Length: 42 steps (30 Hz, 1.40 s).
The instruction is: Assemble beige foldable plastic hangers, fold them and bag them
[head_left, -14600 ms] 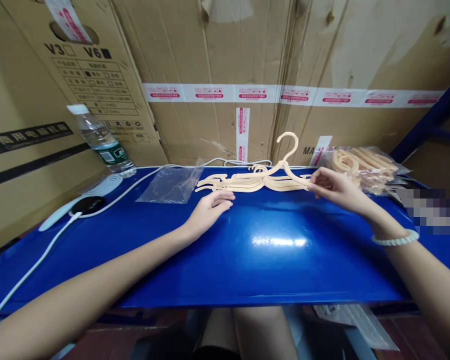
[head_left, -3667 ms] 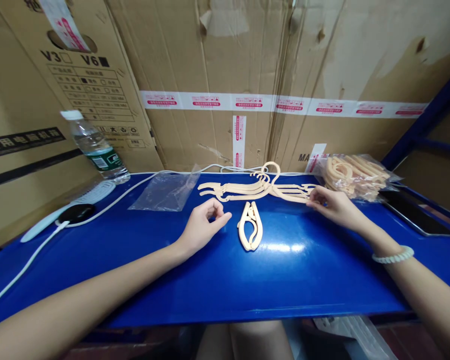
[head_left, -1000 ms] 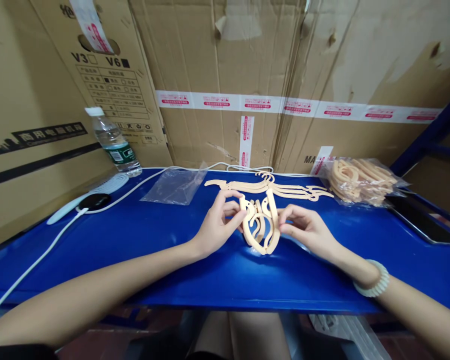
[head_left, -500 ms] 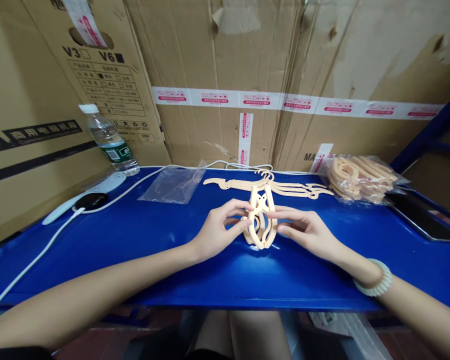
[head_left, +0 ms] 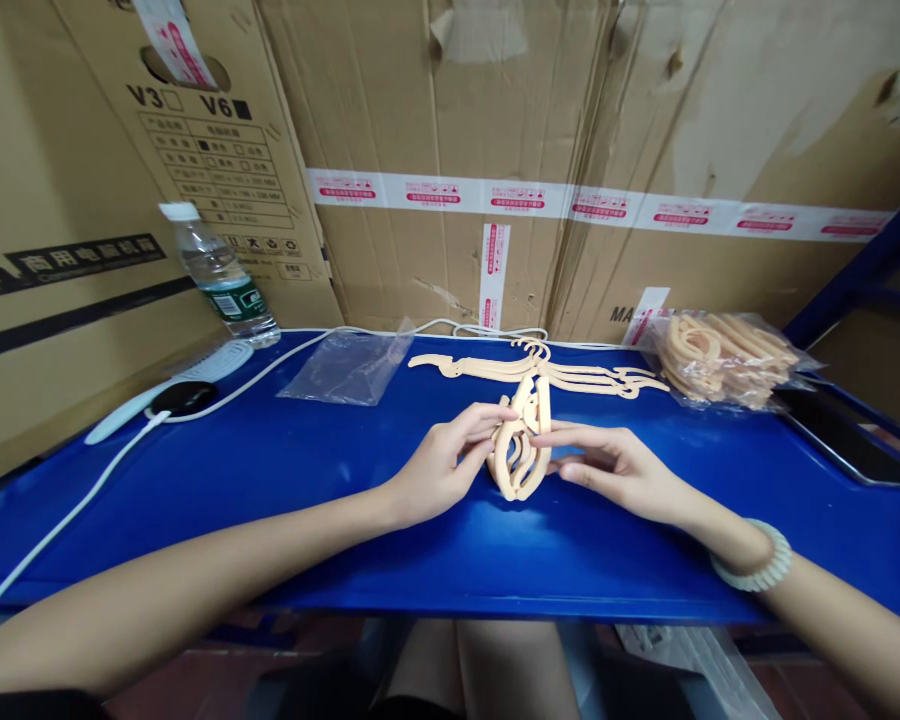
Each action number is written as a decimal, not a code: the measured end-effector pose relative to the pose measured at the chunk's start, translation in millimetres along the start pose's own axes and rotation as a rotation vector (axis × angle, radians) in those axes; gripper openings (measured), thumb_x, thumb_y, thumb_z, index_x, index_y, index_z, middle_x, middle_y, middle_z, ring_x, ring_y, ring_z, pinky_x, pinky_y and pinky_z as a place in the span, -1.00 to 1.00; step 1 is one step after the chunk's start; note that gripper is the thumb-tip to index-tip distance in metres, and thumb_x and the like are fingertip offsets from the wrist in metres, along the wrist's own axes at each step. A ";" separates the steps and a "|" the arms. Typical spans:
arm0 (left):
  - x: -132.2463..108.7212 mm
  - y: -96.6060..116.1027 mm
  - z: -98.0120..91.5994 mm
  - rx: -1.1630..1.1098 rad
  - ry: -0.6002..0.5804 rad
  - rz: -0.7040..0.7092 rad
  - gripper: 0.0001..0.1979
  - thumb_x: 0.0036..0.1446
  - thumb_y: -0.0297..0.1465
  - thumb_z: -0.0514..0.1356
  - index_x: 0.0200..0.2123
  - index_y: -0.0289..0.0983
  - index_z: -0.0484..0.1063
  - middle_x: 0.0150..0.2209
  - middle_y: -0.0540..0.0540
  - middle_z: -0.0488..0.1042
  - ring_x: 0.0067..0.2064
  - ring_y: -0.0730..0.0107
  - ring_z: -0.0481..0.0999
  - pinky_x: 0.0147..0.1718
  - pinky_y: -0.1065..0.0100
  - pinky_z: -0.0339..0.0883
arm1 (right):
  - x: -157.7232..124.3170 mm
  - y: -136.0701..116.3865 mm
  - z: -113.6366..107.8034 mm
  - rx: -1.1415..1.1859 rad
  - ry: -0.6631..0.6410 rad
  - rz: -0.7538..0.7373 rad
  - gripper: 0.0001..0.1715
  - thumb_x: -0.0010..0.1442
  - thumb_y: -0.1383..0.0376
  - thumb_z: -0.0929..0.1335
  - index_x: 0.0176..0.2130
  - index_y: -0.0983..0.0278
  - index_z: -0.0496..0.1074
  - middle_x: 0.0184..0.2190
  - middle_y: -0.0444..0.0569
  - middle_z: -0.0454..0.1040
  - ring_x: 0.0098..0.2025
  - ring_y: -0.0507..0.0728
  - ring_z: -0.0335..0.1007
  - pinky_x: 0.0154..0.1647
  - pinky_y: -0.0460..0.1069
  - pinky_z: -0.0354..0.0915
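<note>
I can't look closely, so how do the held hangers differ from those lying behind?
The held hangers are folded compactly; the rear hangers are spread wide. The held hangers stand on end between the left hand and right hand; the rear hangers lie on the table. All are pale beige.

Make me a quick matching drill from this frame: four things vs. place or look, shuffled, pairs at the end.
Things:
1. folded hangers
2. unfolded hangers
3. water bottle
4. bracelet

Place or look:
A. spread wide along the back of the blue table
B. pale, on the wrist of the right hand
C. between the fingers of the person's two hands
D. white cap, green label

Pairs: 1-C, 2-A, 3-D, 4-B
</note>
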<state>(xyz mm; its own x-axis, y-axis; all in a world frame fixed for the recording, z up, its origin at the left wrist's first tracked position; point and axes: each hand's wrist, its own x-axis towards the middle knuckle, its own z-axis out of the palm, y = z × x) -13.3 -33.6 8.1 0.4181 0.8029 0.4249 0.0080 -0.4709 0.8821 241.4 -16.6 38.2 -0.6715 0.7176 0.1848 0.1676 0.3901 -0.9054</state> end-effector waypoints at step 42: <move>-4.1 -4.9 -12.3 0.960 -0.255 0.274 -0.68 0.42 -0.35 0.00 0.08 -0.23 0.46 0.14 -0.19 0.48 0.22 0.06 0.40 0.15 0.04 0.38 | 5.8 24.7 -17.0 -0.908 0.001 -0.123 -0.34 0.31 -0.04 0.32 0.28 0.17 0.31 0.03 0.17 0.34 0.07 0.32 0.30 0.13 0.28 0.30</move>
<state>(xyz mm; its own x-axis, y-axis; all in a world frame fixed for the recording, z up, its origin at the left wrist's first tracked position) -26.3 -30.1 4.5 0.6941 0.5751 0.4330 0.5586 -0.8097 0.1798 253.8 7.0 23.5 -0.7218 0.6410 0.2610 0.5979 0.7675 -0.2312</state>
